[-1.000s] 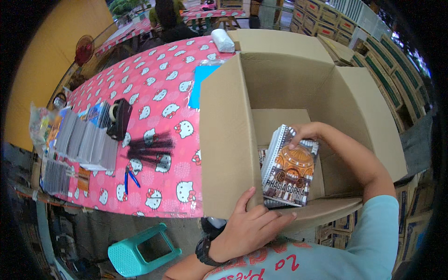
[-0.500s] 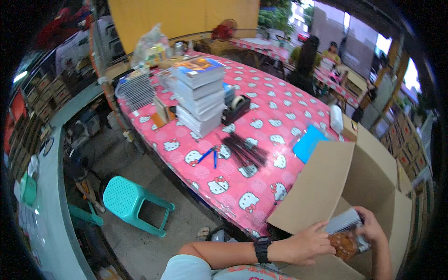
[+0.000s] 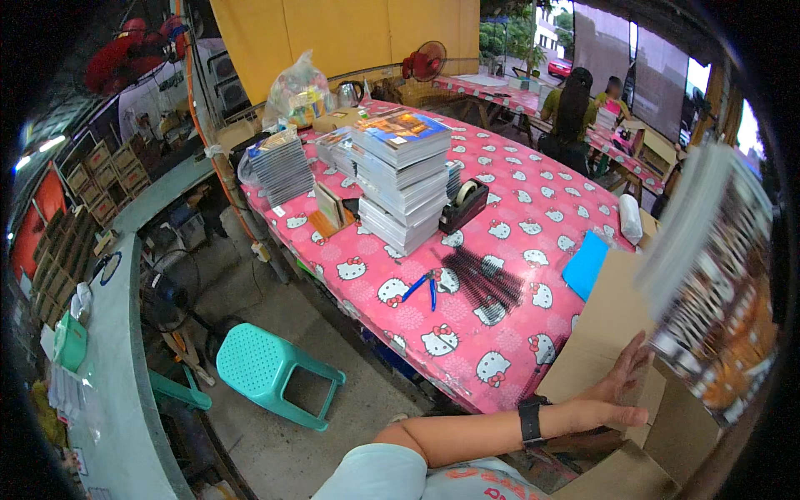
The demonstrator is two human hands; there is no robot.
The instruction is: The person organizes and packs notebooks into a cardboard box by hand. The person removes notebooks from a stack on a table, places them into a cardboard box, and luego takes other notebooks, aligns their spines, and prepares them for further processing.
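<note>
A person's left hand is spread over an open carton, fingers apart and gripping nothing. Spiral-bound books, blurred and tilted, are up at the right above the carton; whether the left fingertips touch them, I cannot tell. The right hand is hidden, so its fingers' state cannot be told. Handling them well probably calls for a firm grip across the covers, spines kept even, with the free palm supporting the low corner. The carton's raised flap stands in the way between its opening and the pink table. On the table, right to left, lie a blue sheet, loose black coils, blue-handled pliers and a tall book stack, with a black tape dispenser just beside it.
</note>
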